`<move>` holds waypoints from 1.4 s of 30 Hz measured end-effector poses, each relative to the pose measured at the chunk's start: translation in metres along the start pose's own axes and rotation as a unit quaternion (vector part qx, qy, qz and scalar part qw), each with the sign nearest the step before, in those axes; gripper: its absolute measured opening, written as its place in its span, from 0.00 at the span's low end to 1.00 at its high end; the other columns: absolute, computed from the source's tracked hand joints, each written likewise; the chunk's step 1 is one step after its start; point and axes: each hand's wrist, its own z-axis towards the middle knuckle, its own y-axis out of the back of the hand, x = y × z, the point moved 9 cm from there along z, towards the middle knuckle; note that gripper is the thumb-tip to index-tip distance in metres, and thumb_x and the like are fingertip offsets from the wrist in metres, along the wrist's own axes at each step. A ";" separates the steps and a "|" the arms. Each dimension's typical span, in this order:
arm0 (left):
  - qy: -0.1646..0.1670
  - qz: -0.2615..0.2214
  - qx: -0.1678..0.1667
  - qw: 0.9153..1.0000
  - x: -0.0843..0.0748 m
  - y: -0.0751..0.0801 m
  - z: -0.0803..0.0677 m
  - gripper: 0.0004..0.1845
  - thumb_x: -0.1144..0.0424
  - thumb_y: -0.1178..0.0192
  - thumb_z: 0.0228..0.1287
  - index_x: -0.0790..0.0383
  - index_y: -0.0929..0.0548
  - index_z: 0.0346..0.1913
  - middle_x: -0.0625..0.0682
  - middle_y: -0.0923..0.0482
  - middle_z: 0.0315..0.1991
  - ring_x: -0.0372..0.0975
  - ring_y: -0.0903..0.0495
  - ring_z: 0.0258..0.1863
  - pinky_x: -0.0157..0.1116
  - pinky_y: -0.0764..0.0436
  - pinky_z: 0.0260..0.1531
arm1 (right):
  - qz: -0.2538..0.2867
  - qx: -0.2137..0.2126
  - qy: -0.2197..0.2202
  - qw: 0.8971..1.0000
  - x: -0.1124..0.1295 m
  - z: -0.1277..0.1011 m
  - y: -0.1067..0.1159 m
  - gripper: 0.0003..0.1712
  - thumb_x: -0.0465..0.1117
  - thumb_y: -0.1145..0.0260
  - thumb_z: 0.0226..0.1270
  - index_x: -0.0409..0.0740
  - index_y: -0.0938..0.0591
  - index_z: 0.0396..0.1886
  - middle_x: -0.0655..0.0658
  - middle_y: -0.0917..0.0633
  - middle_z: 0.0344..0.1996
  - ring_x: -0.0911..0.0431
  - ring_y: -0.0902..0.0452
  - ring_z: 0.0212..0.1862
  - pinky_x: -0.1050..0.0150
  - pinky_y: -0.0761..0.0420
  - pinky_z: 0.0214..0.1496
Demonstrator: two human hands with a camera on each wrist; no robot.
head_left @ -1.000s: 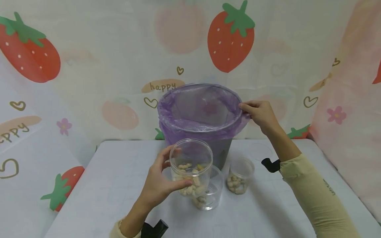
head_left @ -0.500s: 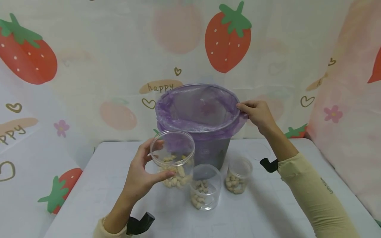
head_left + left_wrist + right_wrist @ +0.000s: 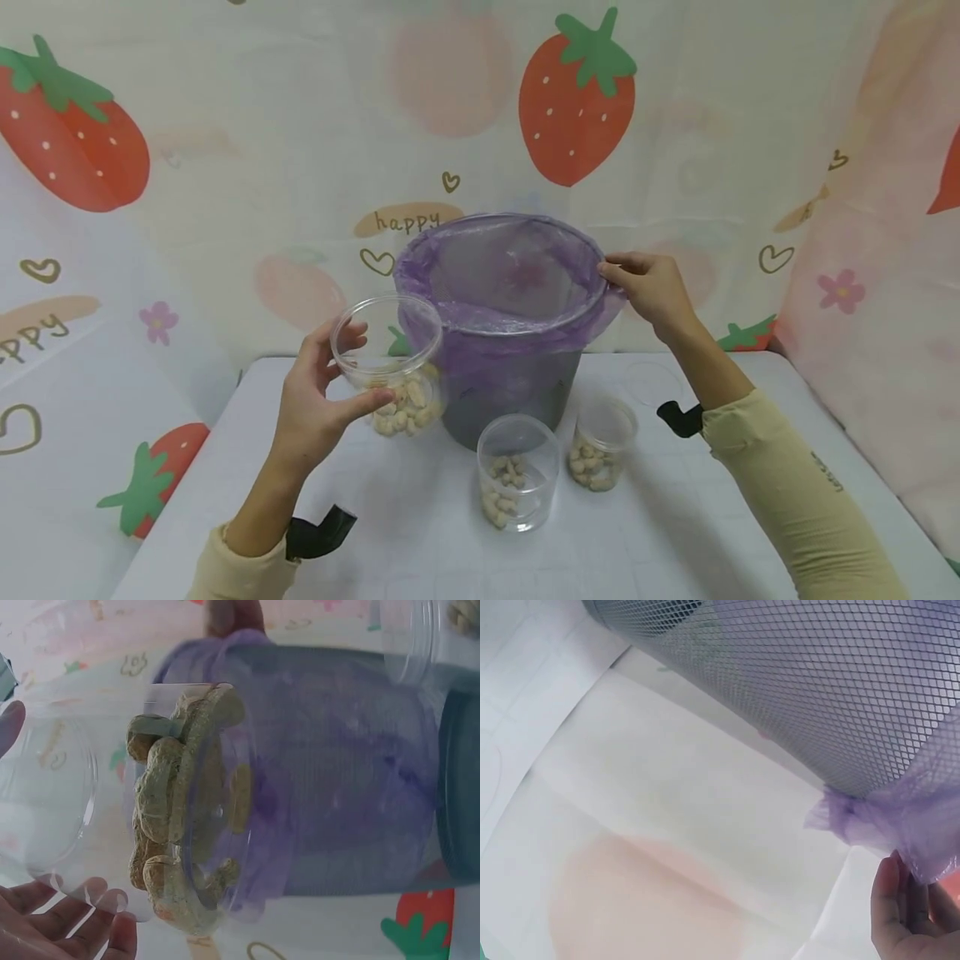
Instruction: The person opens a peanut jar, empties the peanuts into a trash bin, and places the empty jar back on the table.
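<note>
Peanuts half fill the clear round plastic jar [image 3: 390, 367] that the left hand [image 3: 315, 408] grips by its wall, raised left of the grey mesh bin with purple liner [image 3: 510, 333] (mouth up); the right hand [image 3: 652, 287] pinches the liner at the bin's right rim

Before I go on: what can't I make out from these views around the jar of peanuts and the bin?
- Inside of the bin: the head view shows only the purple liner; its bottom is hidden by the rim.
- Right hand: the right wrist view cuts it off at the edge, so its hold on the liner is unclear.
- Left hand: the jar fills the left wrist view; only fingertips show.
- Peanut count: too blurred.
</note>
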 end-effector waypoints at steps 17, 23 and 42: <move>0.029 0.109 -0.033 0.993 0.020 0.049 0.054 0.42 0.65 0.26 0.50 0.53 0.34 0.69 0.44 0.28 0.57 0.36 0.30 0.58 0.39 0.31 0.58 | 0.027 0.005 0.019 0.999 0.002 0.003 -0.001 0.26 0.46 0.36 0.69 0.33 0.21 0.59 0.58 0.16 0.37 0.72 0.22 0.35 0.79 0.21 0.41; 0.037 0.153 -0.013 0.987 0.024 0.059 0.084 0.47 0.60 0.24 0.48 0.51 0.37 0.72 0.53 0.29 0.62 0.36 0.33 0.59 0.50 0.32 0.58 | 0.031 0.010 0.020 0.999 0.001 0.004 -0.003 0.26 0.46 0.36 0.69 0.31 0.21 0.59 0.64 0.17 0.31 0.70 0.22 0.35 0.78 0.21 0.40; -0.124 0.340 0.056 0.931 -0.018 0.043 0.137 0.53 0.59 0.18 0.35 0.65 0.34 0.69 0.66 0.27 0.61 0.59 0.32 0.58 0.58 0.30 0.55 | 0.041 0.006 0.015 0.999 0.001 -0.001 -0.002 0.25 0.46 0.37 0.70 0.32 0.22 0.59 0.65 0.19 0.30 0.68 0.22 0.34 0.78 0.20 0.39</move>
